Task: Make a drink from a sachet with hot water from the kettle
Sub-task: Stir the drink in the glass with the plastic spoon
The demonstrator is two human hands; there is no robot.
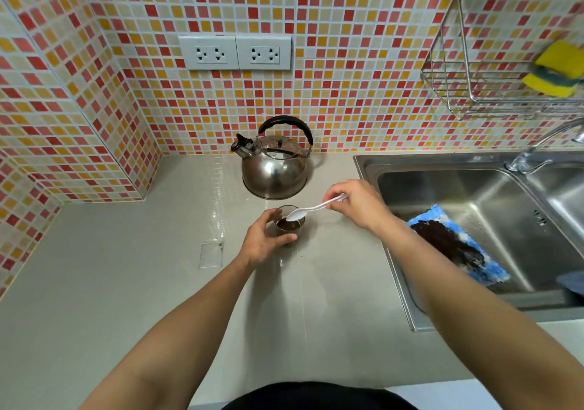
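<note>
A small clear glass [289, 224] holding dark brown drink stands on the grey counter [126, 283], and my left hand [264, 240] wraps around its left side. My right hand [355, 202] pinches the handle of a white plastic spoon [303, 212], whose bowl hovers over the glass rim. Behind the glass, close to the tiled wall, stands the steel kettle [275, 164] with a black handle, its spout pointing left. A clear, flat sachet [211, 254] lies on the counter left of my left wrist.
A steel sink [474, 188] lies to the right, with a blue and white cloth [458, 246] stained dark inside it and a tap [537, 147] at the back. A wire rack [493, 61] with yellow sponges hangs on the wall. Two sockets [235, 53] sit above the kettle.
</note>
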